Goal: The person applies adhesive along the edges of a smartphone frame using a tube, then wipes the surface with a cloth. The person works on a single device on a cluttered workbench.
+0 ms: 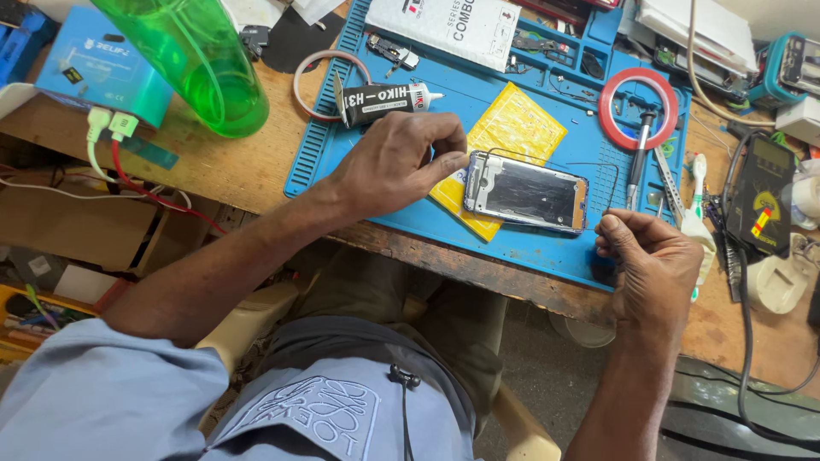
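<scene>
An opened phone frame (528,191) lies on a blue work mat (410,128), partly over a yellow sheet (512,124). My left hand (395,162) rests on the mat with its fingertips pinched at the phone's left end. A thin black wire (589,166) runs from the phone's top edge to the right and down. My right hand (653,260) is closed at the mat's front right corner and pinches the end of that wire. A black glue tube (384,98) lies just beyond my left hand.
A green plastic bottle (201,55) stands at the back left beside a blue power box (98,60). A red tape roll (638,107), a screwdriver (639,158), tweezers and a toothbrush (696,201) lie on the right. A black multimeter (760,205) sits at the far right.
</scene>
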